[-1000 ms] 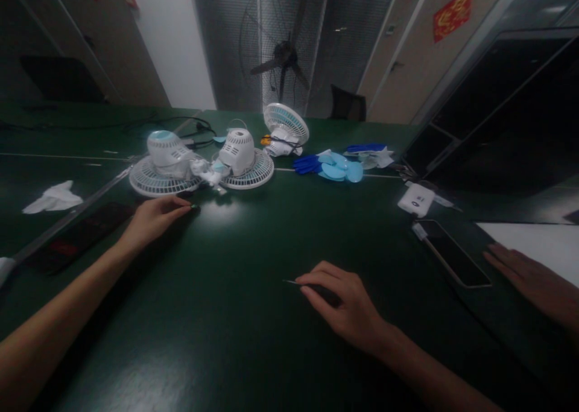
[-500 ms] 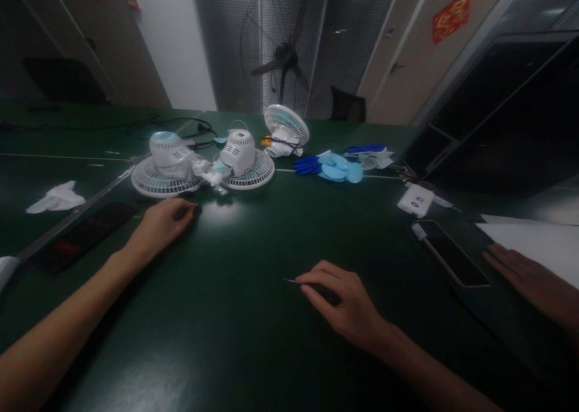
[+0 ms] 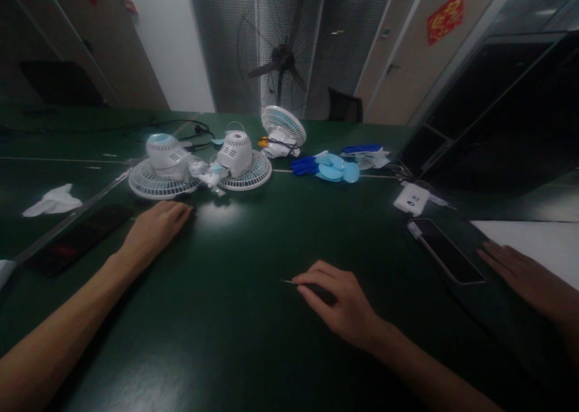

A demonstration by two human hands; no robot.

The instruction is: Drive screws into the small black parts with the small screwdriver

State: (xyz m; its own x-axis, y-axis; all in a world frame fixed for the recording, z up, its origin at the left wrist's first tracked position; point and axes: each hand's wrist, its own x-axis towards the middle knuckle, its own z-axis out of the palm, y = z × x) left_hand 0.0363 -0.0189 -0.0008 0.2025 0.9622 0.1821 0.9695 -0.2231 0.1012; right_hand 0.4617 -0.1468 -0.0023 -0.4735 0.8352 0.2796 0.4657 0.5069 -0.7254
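At the lower centre of the frame, your right hand (image 3: 340,298) grasps a slim, dark-handled tool (image 3: 322,292) with a thin metal tip, its bare end aimed left over the dark green tabletop (image 3: 226,315). At left of frame, your left hand (image 3: 158,222) curls low, just below a white plastic fan (image 3: 168,160) lying on its round slatted grille; whether those fingers hold anything, I cannot tell. The uncovered tip looks the likeliest hazard: a left hand swept back across could meet it. A raised knuckle could knock the fan into its close neighbour, a second white plastic fan (image 3: 236,152). Dim light could swallow any dropped small part. At right, a co-worker's bare hand (image 3: 525,276) rests near a dark rectangular phone (image 3: 447,252); a wide right-arm swing could bump either.
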